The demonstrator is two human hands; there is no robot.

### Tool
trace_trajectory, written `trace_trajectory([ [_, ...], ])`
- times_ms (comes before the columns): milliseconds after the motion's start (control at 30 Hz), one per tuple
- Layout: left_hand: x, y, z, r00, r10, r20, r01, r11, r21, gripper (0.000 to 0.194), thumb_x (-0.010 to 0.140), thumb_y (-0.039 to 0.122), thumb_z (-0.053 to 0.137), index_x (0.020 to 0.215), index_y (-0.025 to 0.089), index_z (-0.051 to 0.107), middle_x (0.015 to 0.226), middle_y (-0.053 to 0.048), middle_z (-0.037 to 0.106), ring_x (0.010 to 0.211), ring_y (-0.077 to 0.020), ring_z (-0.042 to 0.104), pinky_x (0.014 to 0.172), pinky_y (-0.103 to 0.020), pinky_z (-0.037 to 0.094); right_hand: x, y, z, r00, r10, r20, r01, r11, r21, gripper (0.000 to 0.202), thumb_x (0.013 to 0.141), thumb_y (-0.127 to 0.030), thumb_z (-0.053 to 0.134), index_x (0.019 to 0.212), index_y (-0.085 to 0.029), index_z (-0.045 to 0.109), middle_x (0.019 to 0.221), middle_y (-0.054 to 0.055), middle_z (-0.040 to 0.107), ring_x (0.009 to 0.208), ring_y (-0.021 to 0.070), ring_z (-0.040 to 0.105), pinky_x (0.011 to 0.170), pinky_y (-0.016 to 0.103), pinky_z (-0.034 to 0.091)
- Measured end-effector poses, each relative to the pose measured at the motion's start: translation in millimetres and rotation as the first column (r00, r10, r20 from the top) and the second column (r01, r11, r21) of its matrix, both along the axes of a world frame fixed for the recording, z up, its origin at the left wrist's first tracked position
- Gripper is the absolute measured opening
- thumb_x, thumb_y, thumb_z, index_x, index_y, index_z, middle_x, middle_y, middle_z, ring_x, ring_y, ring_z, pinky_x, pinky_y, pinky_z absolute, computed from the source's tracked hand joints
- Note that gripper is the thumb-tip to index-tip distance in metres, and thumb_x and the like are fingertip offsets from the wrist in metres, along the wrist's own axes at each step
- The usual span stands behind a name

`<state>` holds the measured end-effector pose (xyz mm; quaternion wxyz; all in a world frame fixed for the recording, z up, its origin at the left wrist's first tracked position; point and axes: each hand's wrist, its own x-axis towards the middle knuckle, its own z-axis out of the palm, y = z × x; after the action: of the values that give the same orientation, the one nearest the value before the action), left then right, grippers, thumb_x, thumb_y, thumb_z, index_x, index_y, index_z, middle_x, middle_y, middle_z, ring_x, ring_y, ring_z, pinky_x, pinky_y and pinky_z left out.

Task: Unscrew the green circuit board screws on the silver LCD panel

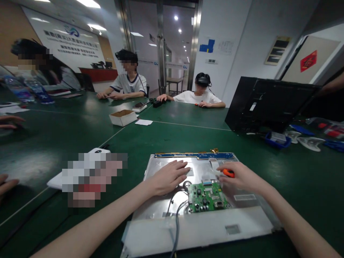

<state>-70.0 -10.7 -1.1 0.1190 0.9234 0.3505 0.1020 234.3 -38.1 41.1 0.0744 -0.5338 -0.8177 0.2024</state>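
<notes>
A silvery metal display panel (163, 163) lies flat on the green table in front of me. Spread on its left part is my left hand (170, 175), palm down and holding nothing. My right hand (236, 173) is closed around an orange-handled tool (228, 173) above the panel's right part; the tool's tip is hidden. Between and below the hands sits a green circuit board (206, 197), with a flat ribbon cable at its top edge. A blue strip board (193, 156) runs along the panel's far edge. Grey cables (177, 225) cross the pale strip at the near edge.
A black monitor (268, 104) stands at the back right, beside a blue tray (276, 139) and bagged parts. An open white box (123, 118) lies further back on the table (188, 132). Several other people sit around it. Water bottles (39, 91) stand far left.
</notes>
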Motion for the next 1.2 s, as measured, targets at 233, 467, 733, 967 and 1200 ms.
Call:
trace_trajectory([
  [233,-22.4,9.2,6.5,0.999,-0.037,-0.011,0.036,0.999,-0.02,0.041,0.103,0.036,0.033,0.137,0.025,0.052,0.147,-0.006,0.046,0.135,-0.0217,0.042,0.114,-0.042,0.027,2.5,-8.7,-12.3,0.997,0.017,-0.08,-0.029,0.988,-0.152,0.045,0.079,-0.044,0.066,0.117,-0.021,0.064,0.118,0.007,0.062,0.107,0.0268,0.057,0.093,0.044,0.044],
  [467,-31.3,13.9,4.7,0.989,-0.065,0.133,0.071,0.997,-0.041,0.036,0.1,0.035,0.041,0.122,0.02,0.064,0.134,-0.01,0.059,0.124,-0.0248,0.052,0.106,-0.044,0.038,-13.5,-11.3,-23.1,0.985,0.087,-0.149,-0.104,0.989,-0.11,0.018,0.086,-0.033,0.062,0.098,-0.021,0.064,0.105,0.005,0.062,0.094,0.0222,0.058,0.083,0.038,0.046],
  [733,-27.2,-10.2,26.6,0.983,-0.071,0.167,0.109,0.967,-0.229,0.028,0.08,0.018,0.065,0.108,0.022,0.067,0.109,-0.005,0.065,0.102,-0.0238,0.059,0.094,-0.041,0.045,-19.9,-14.8,-36.5,0.978,0.144,-0.154,-0.146,0.989,-0.003,0.008,0.088,-0.017,0.053,0.085,-0.019,0.06,0.091,0.004,0.062,0.082,0.0185,0.059,0.077,0.035,0.046],
  [967,-23.5,-11.4,20.7,0.985,-0.081,0.151,0.118,0.959,-0.258,0.029,0.083,0.019,0.069,0.111,0.026,0.068,0.115,-0.004,0.064,0.107,-0.0242,0.056,0.095,-0.041,0.043,-17.4,-17.0,-31.9,0.972,0.159,-0.174,-0.167,0.985,-0.034,0.011,0.085,-0.021,0.06,0.096,-0.02,0.061,0.1,0.004,0.064,0.09,0.0205,0.059,0.083,0.037,0.046],
  [1200,-23.5,-6.2,17.5,0.973,-0.152,0.172,0.188,0.958,-0.219,0.028,0.084,0.023,0.072,0.111,0.028,0.07,0.111,-0.003,0.067,0.103,-0.0224,0.058,0.09,-0.036,0.043,-8.3,-12.5,-34.8,0.966,0.186,-0.18,-0.204,0.975,-0.085,0.031,0.091,-0.032,0.059,0.121,-0.028,0.061,0.117,0.005,0.061,0.103,0.0229,0.058,0.089,0.04,0.046],
])
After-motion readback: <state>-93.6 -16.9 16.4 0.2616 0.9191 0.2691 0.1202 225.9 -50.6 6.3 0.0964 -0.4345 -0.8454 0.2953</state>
